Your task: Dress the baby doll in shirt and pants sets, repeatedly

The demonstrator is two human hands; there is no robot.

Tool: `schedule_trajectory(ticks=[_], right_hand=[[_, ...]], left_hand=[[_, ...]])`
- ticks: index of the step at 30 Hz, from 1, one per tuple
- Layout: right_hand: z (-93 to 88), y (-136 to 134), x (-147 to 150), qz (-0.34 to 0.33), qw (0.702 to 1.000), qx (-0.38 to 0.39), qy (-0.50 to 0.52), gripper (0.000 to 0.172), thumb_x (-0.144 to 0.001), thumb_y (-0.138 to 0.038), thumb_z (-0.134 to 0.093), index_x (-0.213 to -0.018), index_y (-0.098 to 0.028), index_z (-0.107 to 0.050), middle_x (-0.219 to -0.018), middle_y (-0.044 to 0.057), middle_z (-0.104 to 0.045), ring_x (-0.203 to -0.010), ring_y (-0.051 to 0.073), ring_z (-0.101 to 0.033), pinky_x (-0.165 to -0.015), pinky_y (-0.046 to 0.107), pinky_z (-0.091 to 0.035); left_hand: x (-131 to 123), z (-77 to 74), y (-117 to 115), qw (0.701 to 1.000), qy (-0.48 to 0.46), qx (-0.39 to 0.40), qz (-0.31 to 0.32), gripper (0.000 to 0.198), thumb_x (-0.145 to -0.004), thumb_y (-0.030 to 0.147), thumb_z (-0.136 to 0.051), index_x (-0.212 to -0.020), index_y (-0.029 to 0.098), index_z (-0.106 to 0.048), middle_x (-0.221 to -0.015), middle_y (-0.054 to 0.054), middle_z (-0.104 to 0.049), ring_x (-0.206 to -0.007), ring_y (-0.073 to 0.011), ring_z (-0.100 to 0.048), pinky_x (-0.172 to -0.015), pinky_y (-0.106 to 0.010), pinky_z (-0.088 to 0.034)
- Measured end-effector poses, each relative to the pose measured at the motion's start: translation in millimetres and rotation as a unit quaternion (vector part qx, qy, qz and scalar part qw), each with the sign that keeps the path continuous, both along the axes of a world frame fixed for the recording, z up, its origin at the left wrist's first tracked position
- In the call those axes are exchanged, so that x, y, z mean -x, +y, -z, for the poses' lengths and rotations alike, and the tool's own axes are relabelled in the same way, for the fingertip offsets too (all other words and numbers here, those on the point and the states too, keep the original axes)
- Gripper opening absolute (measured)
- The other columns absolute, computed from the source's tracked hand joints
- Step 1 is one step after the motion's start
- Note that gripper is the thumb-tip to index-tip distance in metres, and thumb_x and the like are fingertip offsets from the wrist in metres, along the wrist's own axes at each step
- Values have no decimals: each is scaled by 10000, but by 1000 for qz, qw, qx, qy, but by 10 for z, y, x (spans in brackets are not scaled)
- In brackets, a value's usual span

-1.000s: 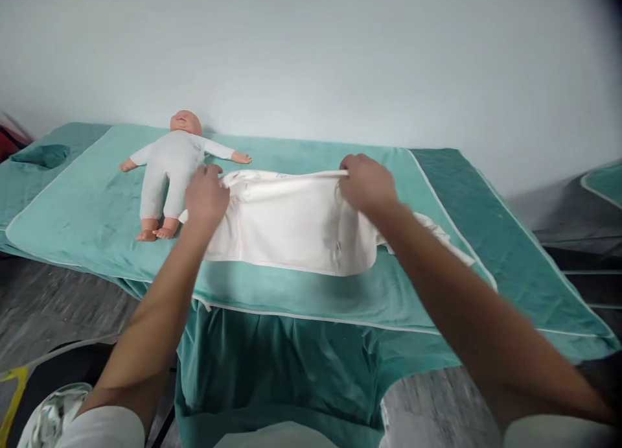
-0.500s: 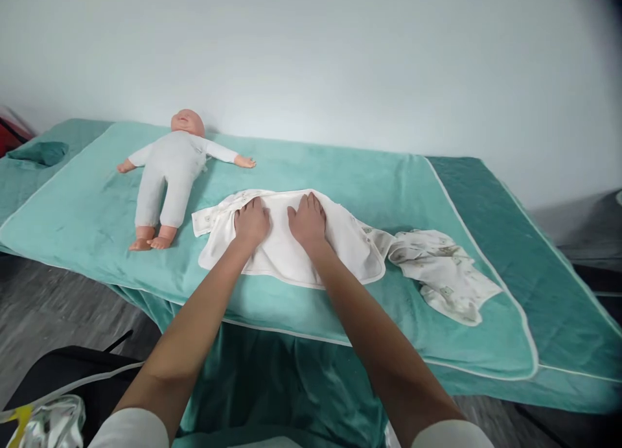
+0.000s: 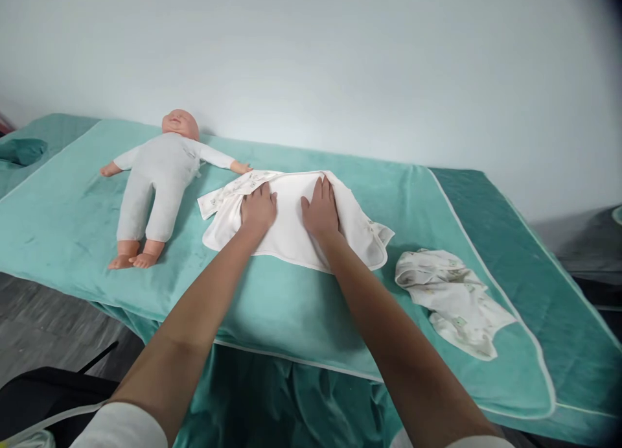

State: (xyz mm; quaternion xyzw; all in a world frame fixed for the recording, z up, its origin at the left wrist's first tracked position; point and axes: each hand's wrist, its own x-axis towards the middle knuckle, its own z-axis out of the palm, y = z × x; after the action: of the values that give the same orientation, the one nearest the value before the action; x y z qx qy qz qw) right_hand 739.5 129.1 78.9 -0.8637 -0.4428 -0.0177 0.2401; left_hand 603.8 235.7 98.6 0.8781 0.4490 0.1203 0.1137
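A small white garment (image 3: 291, 227) with a printed sleeve lies spread on the green padded bed, its plain side up. My left hand (image 3: 259, 208) rests on its left part, palm down, with the fingers apart. On the right part lies my right hand (image 3: 321, 207), fingers stretched toward the garment's far edge. A second, crumpled printed garment (image 3: 454, 295) lies to the right, apart from the first. To the left a baby doll (image 3: 162, 169) in white lies on its back; its outstretched hand is close to the garment's upper left edge.
The green bed cover (image 3: 301, 325) has pale piping and hangs down at the near side. A white wall (image 3: 311, 65) stands behind the bed. At the lower left are a black chair-like object (image 3: 53, 396) and a pale tube.
Both hands and the white garment have moved away from me, toward the wall. The garment's right end has come apart from the crumpled one. The view has shifted slightly.
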Motion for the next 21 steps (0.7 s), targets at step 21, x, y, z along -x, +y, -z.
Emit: schedule_trajectory(ticks=[21], right_hand=[[53, -30, 109, -160, 982, 90, -45, 631, -1108, -363, -288, -1616, -13, -419, -1736, 192, -336, -1632, 304, -308, -1338, 465, -222]], left_hand=[[163, 120, -234, 997, 34, -37, 57, 695, -1090, 400, -229, -1637, -10, -352, -1696, -212, -419, -1587, -340, -379, -1347, -495, -223]])
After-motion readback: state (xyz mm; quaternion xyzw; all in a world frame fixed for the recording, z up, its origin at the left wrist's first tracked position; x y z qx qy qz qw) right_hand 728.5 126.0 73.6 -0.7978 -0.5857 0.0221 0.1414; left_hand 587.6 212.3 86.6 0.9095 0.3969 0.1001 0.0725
